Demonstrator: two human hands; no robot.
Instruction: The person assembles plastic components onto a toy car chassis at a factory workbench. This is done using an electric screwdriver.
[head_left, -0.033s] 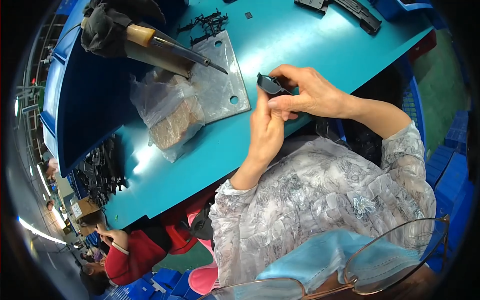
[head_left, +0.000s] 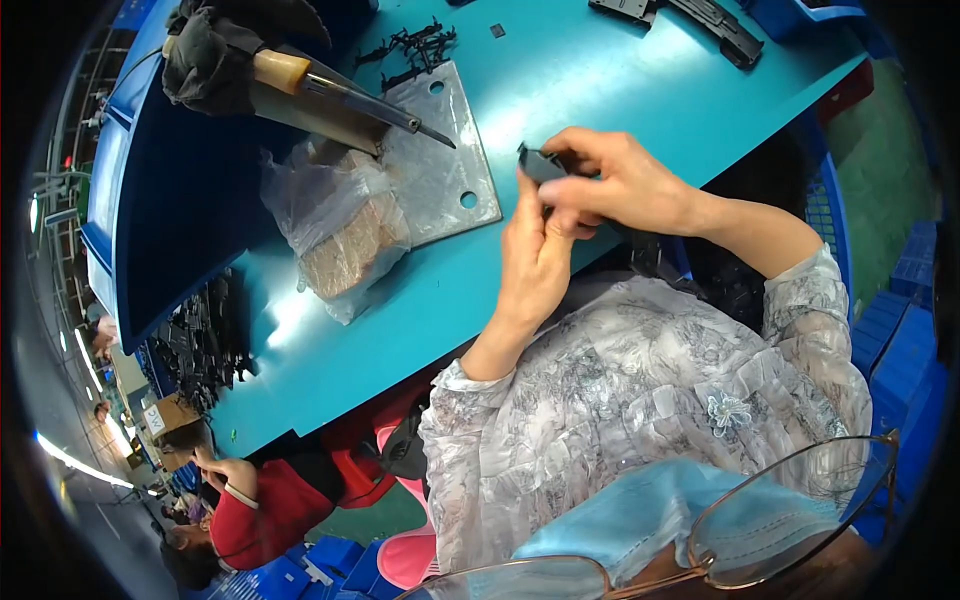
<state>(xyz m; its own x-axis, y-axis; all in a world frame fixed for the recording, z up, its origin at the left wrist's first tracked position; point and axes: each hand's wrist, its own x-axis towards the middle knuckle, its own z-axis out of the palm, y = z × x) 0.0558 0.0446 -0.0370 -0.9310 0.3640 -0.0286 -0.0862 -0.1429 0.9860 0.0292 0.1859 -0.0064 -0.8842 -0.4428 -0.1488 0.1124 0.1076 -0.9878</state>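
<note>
On the teal table (head_left: 590, 85) — metal plate (head_left: 440, 195), plastic-wrapped block (head_left: 350, 250).

Part (head_left: 541, 166): in the grip, between the left hand (head_left: 533, 255) and the right hand (head_left: 640, 190), over the table (head_left: 590, 90).
Plate (head_left: 450, 185): on the table, just left of the grip.
Bag (head_left: 350, 245): farther left of the grip, beside the plate.
Tool (head_left: 345, 98): left of the grip, its tip above the plate.
Chip (head_left: 497, 31): on the table, beyond the grip.
Far piece (head_left: 735, 42): beyond the grip, to the right.
Bin (head_left: 170, 220): far left of the grip, past the bag.
</note>
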